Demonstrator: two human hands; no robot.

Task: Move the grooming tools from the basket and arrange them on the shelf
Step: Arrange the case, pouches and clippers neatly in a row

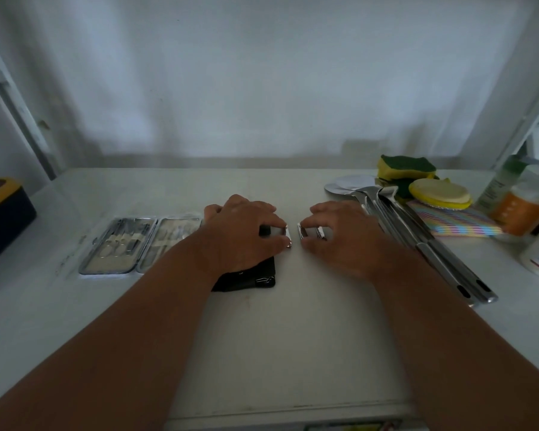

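Head view: both bare forearms reach forward over a white shelf (293, 337), palms down.

Left hand (246, 234): the fingers (274, 227) are curled and pinched on a small shiny metal piece (287, 236) at their tips. Its exact type cannot be told. The palm covers the far part of a black pouch (249, 279), which lies flat on the shelf; the near end of the pouch shows beneath the wrist.

Right hand (339, 234): the fingers (311, 213) are bent and closed on two small shiny metal pieces (310, 232), held at the fingertips. These lie just beside the left fingertips, with a narrow gap between the two hands.

Outward from the left fingers, an open metal grooming kit (137, 245) lies flat on the shelf, both halves showing rows of small tools. Its right edge is just beside the left hand. Farther out on that side, a dark box with a yellow rim (3, 213) sits at the shelf edge.

Outward from the right fingers, long steel utensils (417, 241) lie side by side, handles toward the person. Beyond them are yellow and green sponges (408, 169), a round yellow pad (439, 192), a striped cloth (455, 220), and an orange-labelled bottle (523, 209).
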